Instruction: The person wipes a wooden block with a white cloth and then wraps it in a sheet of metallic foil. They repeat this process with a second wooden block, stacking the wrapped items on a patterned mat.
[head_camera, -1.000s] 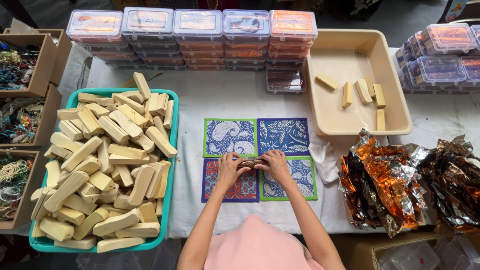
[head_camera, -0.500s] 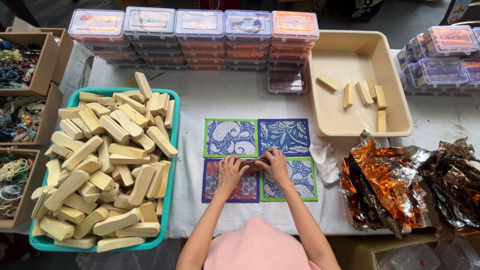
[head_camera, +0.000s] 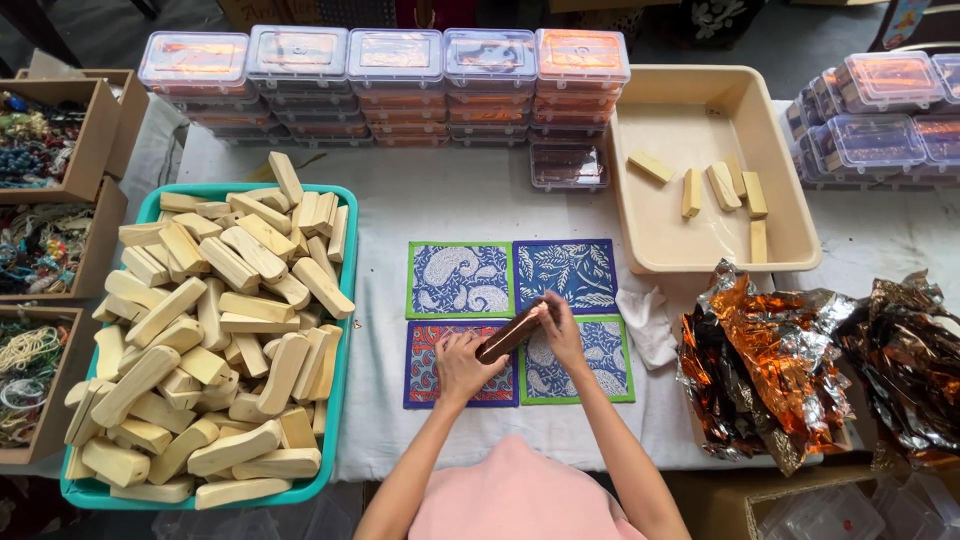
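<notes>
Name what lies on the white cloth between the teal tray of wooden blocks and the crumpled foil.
In the head view, four patterned mats lie there, with both hands holding a brown block over them.

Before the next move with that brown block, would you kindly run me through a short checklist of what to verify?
1. Both hands on the dark brown oblong block: ok; left hand, right hand.
2. Block held above the four patterned square mats: ok.
3. Mats lying flat in a square: ok.
4. Beige plastic tray has bare room: ok.
5. Teal tray of pale wooden blocks within reach: cannot tell.
</notes>
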